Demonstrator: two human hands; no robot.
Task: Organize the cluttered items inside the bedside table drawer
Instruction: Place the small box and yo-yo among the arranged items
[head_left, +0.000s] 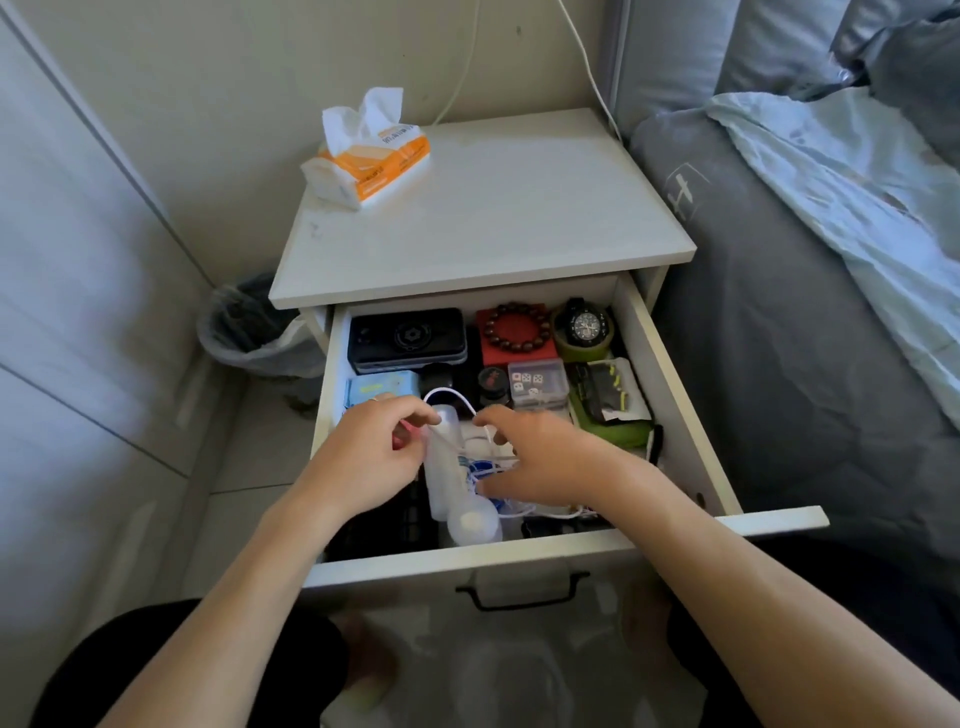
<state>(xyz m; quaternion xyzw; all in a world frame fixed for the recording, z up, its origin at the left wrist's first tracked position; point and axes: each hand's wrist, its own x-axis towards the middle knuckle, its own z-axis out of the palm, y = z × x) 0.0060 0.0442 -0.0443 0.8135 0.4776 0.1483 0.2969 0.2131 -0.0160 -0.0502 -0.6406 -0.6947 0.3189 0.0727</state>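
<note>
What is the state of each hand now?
Left hand: fingers pinch the white cable.
Right hand: fingers spread, reaching among the cable; a grip cannot be told.
</note>
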